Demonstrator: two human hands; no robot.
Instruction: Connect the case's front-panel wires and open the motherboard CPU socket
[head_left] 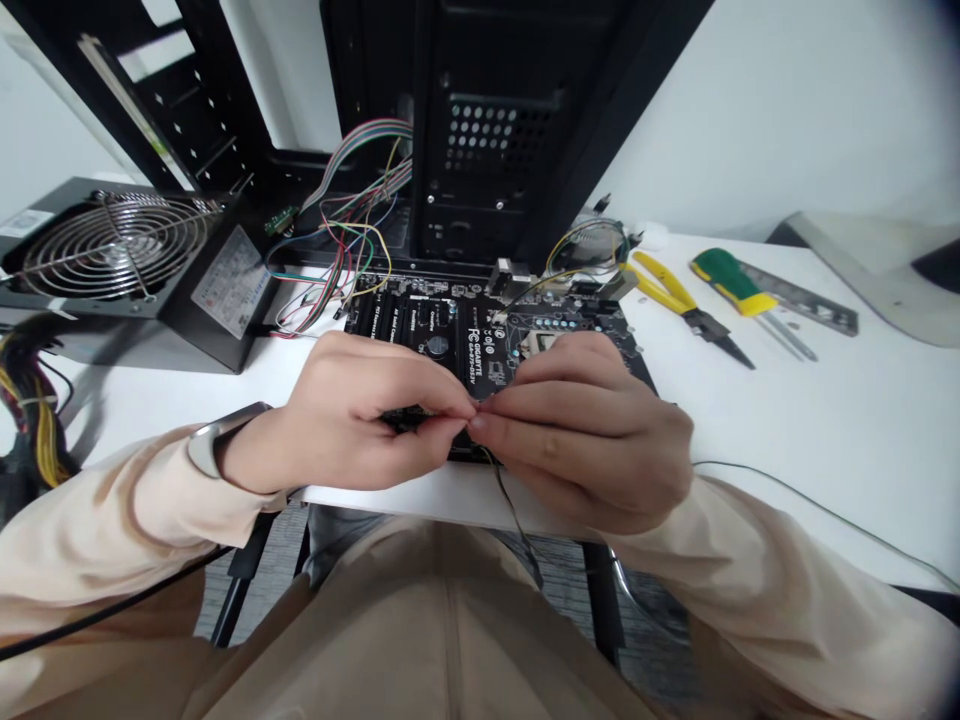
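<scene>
A pale wall [795, 110] rises behind a white table [810, 420], where a black motherboard [491, 372] lies flat, printed side up, below both hands; the clock directions here are taken from that board, with twelve pointing away from the person. At twelve o'clock stands an open black computer case [487, 60]. Loose coloured wires [356, 240] spill out at ten, and a power supply [150, 260] with a round fan grille sits between nine and ten. Between two and three lie yellow-handled pliers [686, 305] and, farther out, a green-and-yellow screwdriver [739, 285]. The left hand [367, 410], a silvery band [204, 452] at its wrist, comes in from eight o'clock; the right hand [592, 430] comes from four. Their fingertips meet over the board's near part at six, thumb and forefinger of the left pinched narrow, those of the right likewise drawn together. Whatever sits between them is too small to tell. A thin dark wire [510, 500] hangs just below the fingertips, passing over the table's near edge.
</scene>
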